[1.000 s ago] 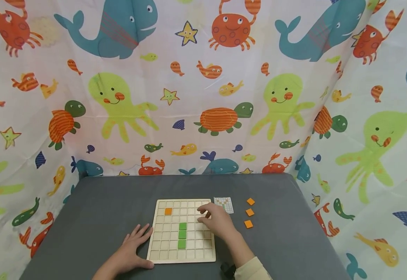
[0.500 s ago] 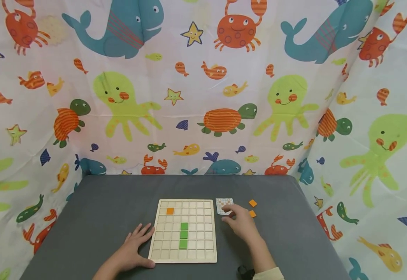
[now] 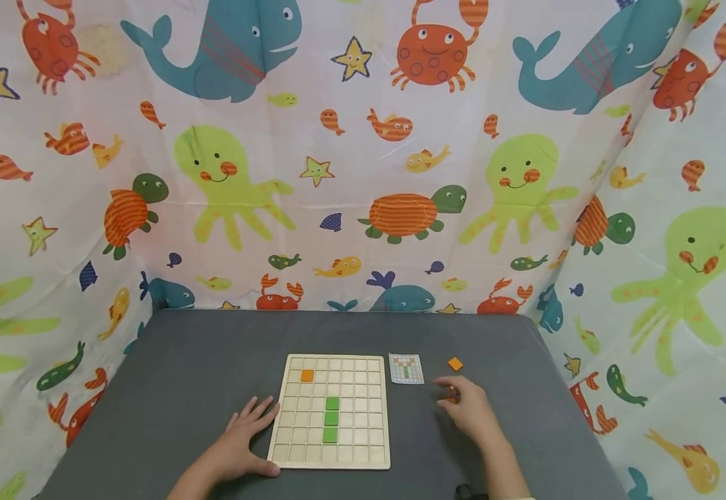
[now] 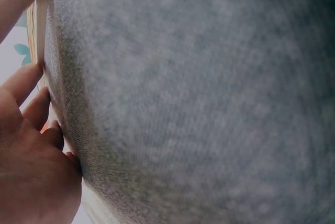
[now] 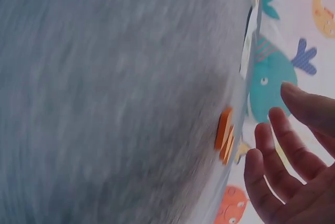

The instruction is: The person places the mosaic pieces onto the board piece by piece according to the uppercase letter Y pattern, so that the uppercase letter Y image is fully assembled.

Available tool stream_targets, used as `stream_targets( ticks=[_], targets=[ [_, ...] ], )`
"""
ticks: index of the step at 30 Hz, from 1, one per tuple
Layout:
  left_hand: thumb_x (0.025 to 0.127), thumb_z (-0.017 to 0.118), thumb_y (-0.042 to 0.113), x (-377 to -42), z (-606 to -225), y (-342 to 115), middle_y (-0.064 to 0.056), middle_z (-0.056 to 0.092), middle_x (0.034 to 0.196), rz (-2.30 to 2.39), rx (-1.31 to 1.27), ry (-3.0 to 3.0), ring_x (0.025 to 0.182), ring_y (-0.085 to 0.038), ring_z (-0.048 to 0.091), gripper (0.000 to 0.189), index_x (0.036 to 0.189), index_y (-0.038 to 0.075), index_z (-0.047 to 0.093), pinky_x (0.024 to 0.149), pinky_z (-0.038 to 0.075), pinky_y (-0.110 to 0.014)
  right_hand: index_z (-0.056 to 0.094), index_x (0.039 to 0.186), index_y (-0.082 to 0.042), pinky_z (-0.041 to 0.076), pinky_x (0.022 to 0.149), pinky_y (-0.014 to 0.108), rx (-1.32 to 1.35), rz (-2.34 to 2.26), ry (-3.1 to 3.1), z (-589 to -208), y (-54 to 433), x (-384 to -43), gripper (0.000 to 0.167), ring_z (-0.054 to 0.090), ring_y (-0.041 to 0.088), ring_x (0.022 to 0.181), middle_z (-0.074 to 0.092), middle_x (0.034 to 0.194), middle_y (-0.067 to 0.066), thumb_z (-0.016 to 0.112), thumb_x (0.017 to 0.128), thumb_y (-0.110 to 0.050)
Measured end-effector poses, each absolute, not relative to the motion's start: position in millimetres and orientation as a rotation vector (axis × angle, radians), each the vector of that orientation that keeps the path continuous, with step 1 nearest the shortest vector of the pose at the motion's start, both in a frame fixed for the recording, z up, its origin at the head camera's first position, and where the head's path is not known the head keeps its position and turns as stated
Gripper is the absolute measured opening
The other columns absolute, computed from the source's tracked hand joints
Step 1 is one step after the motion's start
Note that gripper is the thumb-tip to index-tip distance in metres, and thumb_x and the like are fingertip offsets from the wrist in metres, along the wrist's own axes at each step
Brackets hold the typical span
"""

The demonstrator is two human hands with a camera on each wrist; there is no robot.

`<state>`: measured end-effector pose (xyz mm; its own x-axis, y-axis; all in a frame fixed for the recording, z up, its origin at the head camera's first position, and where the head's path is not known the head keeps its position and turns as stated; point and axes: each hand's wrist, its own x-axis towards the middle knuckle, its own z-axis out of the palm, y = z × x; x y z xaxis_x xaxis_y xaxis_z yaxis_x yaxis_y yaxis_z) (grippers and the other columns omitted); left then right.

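Note:
A pale wooden grid board (image 3: 363,448) lies on the grey table, holding a column of three green square tiles (image 3: 332,419) and one orange tile (image 3: 307,376) near its upper left. My left hand (image 3: 241,441) rests along the board's left side, fingers spread and thumb at the lower left corner. To the right of the board, my right hand (image 3: 470,410) hovers over loose orange tiles (image 5: 225,129), thumb and fingers apart. One loose tile (image 3: 455,364) shows beyond the fingers, and another shows partly between them. The right hand covers the rest.
A small printed card (image 3: 406,369) with a coloured grid pattern lies just right of the board's upper corner. A patterned curtain (image 3: 338,167) with sea animals stands behind and beside the grey table (image 3: 213,361). Something black (image 3: 468,492) sits at the right wrist.
My right hand has moved right, from over the board's upper right side, past the card to the loose orange tiles. The left hand stays at the board's edge. The head view has shifted slightly.

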<state>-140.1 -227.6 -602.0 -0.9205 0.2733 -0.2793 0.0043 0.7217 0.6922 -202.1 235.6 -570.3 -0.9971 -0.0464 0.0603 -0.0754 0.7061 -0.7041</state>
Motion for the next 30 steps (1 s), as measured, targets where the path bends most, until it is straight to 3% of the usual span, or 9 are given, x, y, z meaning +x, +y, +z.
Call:
stream_targets(
  ticks=[11,19,30],
  targets=[
    [0.059,0.093,0.053,-144,-603,-228,-0.009,0.022,0.168,0.997,0.216,2.564,0.155,-0.046,0.002,0.12,0.159,0.019,0.035,0.117,0.001,-0.072,0.077,0.108,-0.013,0.054,0.086,0.052,-0.027,1.04,-3.074,-578,262,-206,0.036,0.066,0.029,0.102,0.069,0.114,0.01,0.082,0.077,0.004],
    [0.058,0.093,0.053,-143,-603,-227,-0.008,0.023,0.168,1.01,0.206,2.558,0.155,-0.045,0.002,0.12,0.158,0.019,0.036,0.117,0.001,-0.072,0.077,0.104,-0.008,0.055,0.077,0.043,-0.046,1.042,-3.166,-579,264,-208,0.029,0.063,0.018,0.087,0.071,0.099,0.004,0.082,0.078,0.002],
    [0.057,0.094,0.054,-141,-603,-226,-0.008,0.025,0.168,0.995,0.193,2.588,0.155,-0.044,0.003,0.121,0.158,0.019,0.038,0.118,0.001,-0.07,0.075,0.095,-0.008,0.051,0.066,0.034,0.204,0.815,-3.173,-580,253,-212,0.014,0.056,0.013,0.075,0.062,0.088,0.002,0.082,0.083,-0.008]
  ],
)
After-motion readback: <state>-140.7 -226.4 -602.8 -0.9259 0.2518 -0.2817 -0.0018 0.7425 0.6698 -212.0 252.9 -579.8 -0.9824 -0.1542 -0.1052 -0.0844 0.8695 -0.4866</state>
